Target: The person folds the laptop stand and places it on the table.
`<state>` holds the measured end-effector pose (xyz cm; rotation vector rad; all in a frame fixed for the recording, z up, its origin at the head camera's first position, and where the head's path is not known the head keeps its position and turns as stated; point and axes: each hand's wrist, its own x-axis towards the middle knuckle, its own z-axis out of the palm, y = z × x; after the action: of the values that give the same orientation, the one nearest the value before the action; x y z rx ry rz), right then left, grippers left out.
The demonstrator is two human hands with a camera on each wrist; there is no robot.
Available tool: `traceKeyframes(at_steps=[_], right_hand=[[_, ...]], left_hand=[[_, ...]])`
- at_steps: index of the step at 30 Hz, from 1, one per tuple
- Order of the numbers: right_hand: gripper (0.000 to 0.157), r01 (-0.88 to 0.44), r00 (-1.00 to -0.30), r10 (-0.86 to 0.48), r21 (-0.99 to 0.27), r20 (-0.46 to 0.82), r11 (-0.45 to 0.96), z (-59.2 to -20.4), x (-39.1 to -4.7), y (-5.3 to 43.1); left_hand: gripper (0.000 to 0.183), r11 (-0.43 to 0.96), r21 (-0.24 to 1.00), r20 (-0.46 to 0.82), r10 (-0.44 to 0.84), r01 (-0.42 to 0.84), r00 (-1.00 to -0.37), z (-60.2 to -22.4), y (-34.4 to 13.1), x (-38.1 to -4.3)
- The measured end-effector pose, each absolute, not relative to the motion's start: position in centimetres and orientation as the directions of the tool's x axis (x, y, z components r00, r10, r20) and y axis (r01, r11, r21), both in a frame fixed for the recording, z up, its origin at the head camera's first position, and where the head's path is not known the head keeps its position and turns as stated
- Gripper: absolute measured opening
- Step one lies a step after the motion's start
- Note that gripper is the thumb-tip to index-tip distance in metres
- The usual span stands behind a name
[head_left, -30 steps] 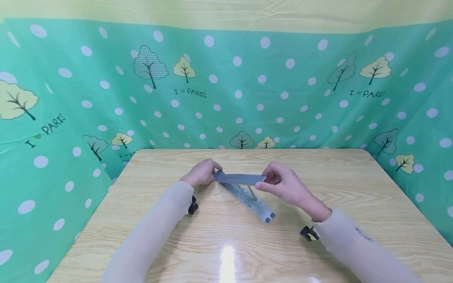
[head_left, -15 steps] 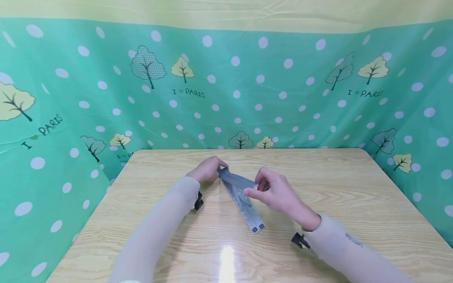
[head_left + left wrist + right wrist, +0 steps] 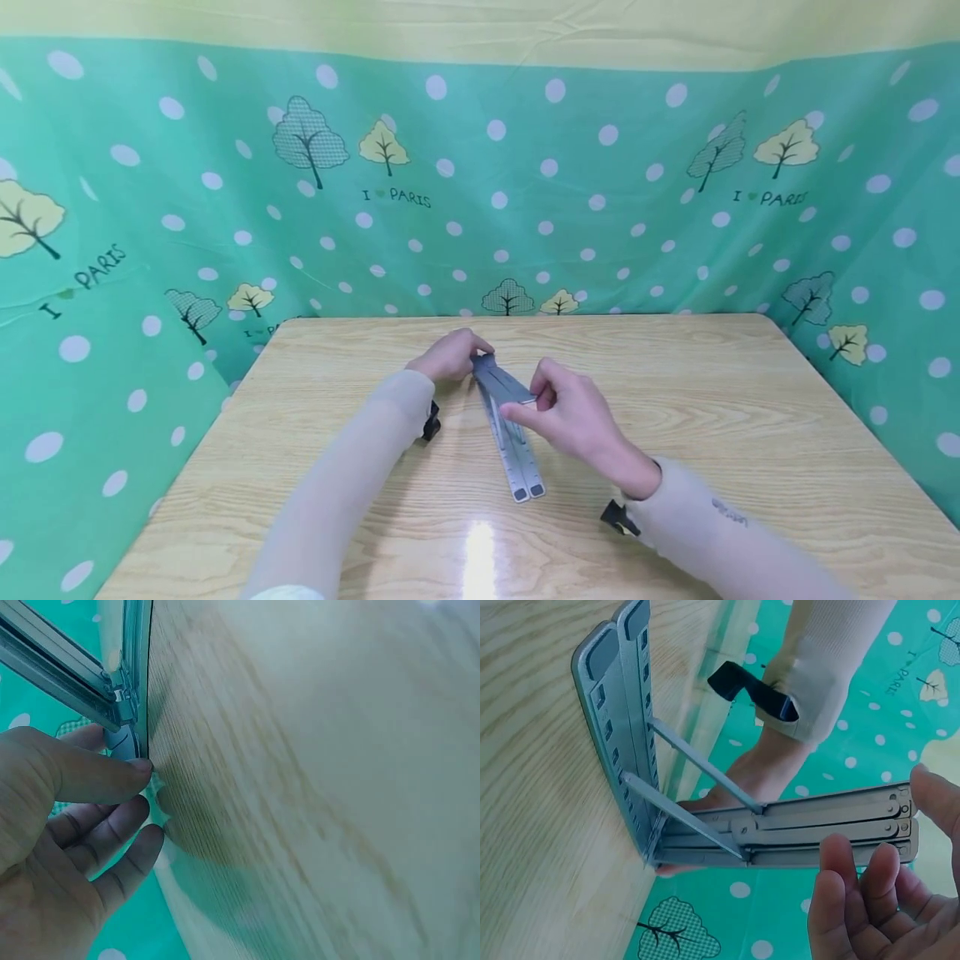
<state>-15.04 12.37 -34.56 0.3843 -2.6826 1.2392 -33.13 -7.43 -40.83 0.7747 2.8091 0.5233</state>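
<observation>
A grey metal folding laptop stand (image 3: 517,462) stands partly unfolded at the middle of the table, its two padded feet toward me. My left hand (image 3: 448,354) pinches its far hinge end (image 3: 124,705) between thumb and fingers. Near the front of the raised upper arms (image 3: 817,836), my right hand (image 3: 573,417) holds their free end between thumb and fingers. The upper arms lie side by side, folded together. Two thin struts (image 3: 697,817) link them to the slotted base (image 3: 615,712), seen best in the right wrist view.
The wood-grain table (image 3: 675,358) has its far edge against a green dotted curtain (image 3: 480,167) printed with trees. Curtain also hangs along both sides. A black wrist strap piece (image 3: 621,518) juts below the right sleeve.
The stand has turned on the table, its feet swinging left and closer to me. My right hand has moved left and nearer with the upper arms; my left hand has shifted slightly right.
</observation>
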Motion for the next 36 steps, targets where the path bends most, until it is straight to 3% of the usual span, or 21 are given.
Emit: traceKeyframes(at_steps=[13,36], right_hand=[[0.043,-0.263,-0.964,-0.184,-0.793,0.193,0.550,-34.9,-15.4,13.1],[0.043,-0.220,-0.975,-0.156,-0.822,0.161,0.525,-35.7,-15.4,12.1]], left_hand=[[0.044,0.807,0.407,-0.035,0.482,0.428,-0.876,-40.7,-8.5,-32.0],[0.044,0.792,0.454,-0.083,0.494,0.409,-0.865,-40.4,-7.2,-31.5]])
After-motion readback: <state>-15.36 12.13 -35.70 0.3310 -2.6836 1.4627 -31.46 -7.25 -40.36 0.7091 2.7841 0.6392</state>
